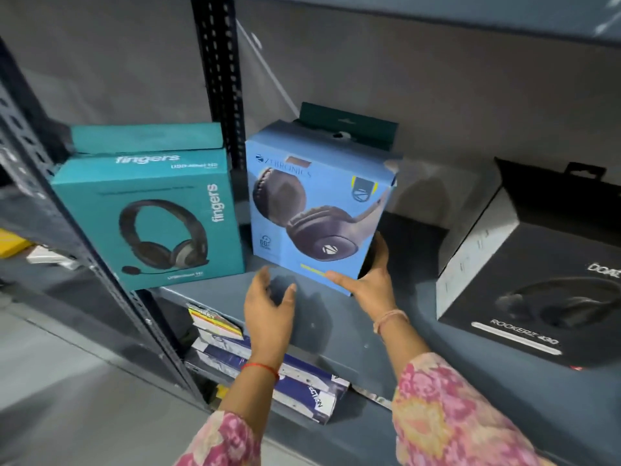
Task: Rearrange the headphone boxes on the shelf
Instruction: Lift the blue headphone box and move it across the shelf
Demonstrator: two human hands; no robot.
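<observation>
Gripping the light blue headphone box (319, 203) at its near right bottom corner with the right hand (373, 280), thumb lying across the front face and fingers wrapped around the right side. Standing upright on the grey shelf (336, 331), that box, roughly at the middle, tilted slightly with its front facing left and near. Hovering just beside its near left edge, the left hand (268, 307), fingers spread wide and curled, holding nothing, apart from the box by a small gap. Leaning just left of the blue box, beyond the dark slotted upright (221, 79), the teal headphone box (151, 223), with a second teal box (144, 137) peeking behind its top. Showing behind the blue box, a dark green hang tab (349, 124). Sitting well to the right on the same shelf, the black headphone box (531, 280), face tipped upward. Lying on the lower shelf under the hands, several flat blue and white packages (302, 378). Covering both forearms, pink floral sleeves (447, 408).
</observation>
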